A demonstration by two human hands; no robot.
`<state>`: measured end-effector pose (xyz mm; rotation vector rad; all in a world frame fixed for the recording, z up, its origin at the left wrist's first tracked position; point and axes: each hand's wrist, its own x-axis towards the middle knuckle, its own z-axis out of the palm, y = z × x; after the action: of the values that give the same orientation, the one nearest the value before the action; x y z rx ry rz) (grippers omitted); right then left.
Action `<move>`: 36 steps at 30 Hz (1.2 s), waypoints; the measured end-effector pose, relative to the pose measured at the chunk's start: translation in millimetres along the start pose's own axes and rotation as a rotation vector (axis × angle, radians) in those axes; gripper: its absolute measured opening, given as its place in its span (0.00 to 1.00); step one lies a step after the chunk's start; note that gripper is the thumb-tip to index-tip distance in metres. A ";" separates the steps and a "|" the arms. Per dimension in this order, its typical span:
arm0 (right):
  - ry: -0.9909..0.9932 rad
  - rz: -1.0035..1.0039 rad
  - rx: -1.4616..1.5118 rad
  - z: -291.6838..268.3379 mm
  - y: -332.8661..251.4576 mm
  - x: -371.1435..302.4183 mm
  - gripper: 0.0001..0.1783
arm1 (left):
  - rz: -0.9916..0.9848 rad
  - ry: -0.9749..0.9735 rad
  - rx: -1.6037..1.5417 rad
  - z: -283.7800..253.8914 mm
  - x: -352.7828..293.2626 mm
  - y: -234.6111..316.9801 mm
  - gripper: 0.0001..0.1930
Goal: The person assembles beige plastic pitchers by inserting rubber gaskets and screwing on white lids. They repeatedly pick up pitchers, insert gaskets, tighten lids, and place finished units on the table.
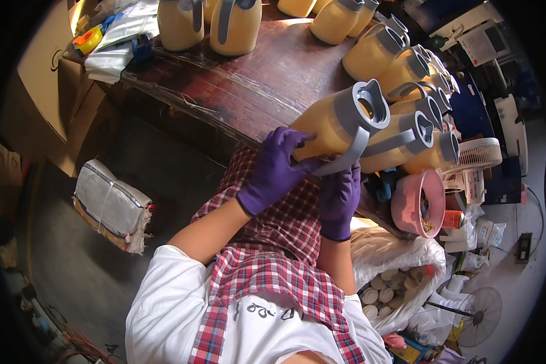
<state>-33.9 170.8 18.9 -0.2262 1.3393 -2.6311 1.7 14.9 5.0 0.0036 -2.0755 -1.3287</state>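
Note:
A yellow jug (327, 124) with a grey collar, open spout and grey handle tilts over the table's near edge. Wrapped around its lower body is my left hand (276, 173), in a purple glove. My right hand (341, 203), also gloved in purple, is closed just under the lower end of the jug's handle; its fingertips are partly hidden, and I cannot make out what is in them. Close by on the right stands another yellow jug (379, 159) with a grey handle.
The worn dark table (236, 85) carries several more yellow jugs (373, 54). To the right are a pink bucket (403, 203), a small fan (482, 153) and a plastic-lined container of round pale pieces (387, 295). Plastic bags and yellow tape (88, 40) lie far left; a padded stool (110, 197) stands left.

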 end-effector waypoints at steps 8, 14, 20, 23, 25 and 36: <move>0.000 -0.008 -0.029 -13.3 1.2 2.9 0.12 | -0.062 -0.100 -0.505 -3.7 5.6 -19.4 0.11; 0.112 -0.218 -0.107 -8.2 -11.8 3.0 0.11 | -0.456 -0.283 -1.653 -18.7 16.5 0.0 0.11; -0.159 -0.756 -0.565 34.1 -65.3 25.9 0.09 | -0.228 -0.506 -1.380 -17.4 65.7 33.2 0.14; -0.310 -0.826 -0.906 35.7 -84.1 42.1 0.10 | -0.222 -0.505 -1.218 -22.8 73.4 49.6 0.19; -0.317 -0.868 -1.057 35.8 -88.7 45.9 0.10 | -0.115 -0.401 -0.878 -21.3 71.8 55.3 0.19; -0.108 -0.978 -1.253 51.3 -85.7 45.3 0.09 | 0.035 -0.327 -0.398 -44.4 83.9 72.0 0.16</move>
<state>-74.6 169.7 120.7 -1.4143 3.1790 -1.6457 -16.0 -14.6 119.0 -0.4467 -2.0157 -1.7949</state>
